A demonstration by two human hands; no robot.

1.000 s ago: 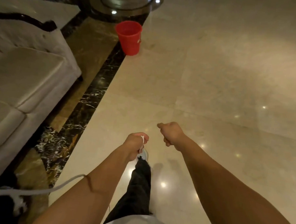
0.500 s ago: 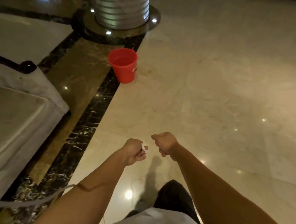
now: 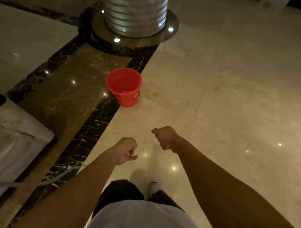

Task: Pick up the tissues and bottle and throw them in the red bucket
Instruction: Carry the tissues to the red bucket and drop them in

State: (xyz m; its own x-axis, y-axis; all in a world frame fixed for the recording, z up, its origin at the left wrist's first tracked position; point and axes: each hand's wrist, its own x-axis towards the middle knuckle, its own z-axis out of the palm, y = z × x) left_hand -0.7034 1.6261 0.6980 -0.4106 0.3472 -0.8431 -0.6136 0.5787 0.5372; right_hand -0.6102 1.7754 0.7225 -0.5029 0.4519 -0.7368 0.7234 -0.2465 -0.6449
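Observation:
The red bucket [image 3: 124, 97] stands on the floor ahead of me, at the edge of the dark marble strip. Something pale lies at its bottom; I cannot tell what. My left hand [image 3: 125, 150] is a closed fist held low in front of me, with a thin pale sliver of tissue [image 3: 131, 152] showing between the fingers. My right hand [image 3: 166, 137] is also fisted, slightly ahead and to the right, and nothing shows in it. Both hands are well short of the bucket. No bottle is in view.
A pale sofa [image 3: 17, 143] fills the left edge. A ribbed metal column [image 3: 134, 14] on a round base rises behind the bucket. A white cable [image 3: 24, 183] hangs across my left arm. My dark trouser legs and a white shoe [image 3: 154, 188] are below.
I have walked forward: the bucket and column are nearer and lower in view, and the sofa has slid back to the left. Both fists stay closed; less of the white tissue shows.

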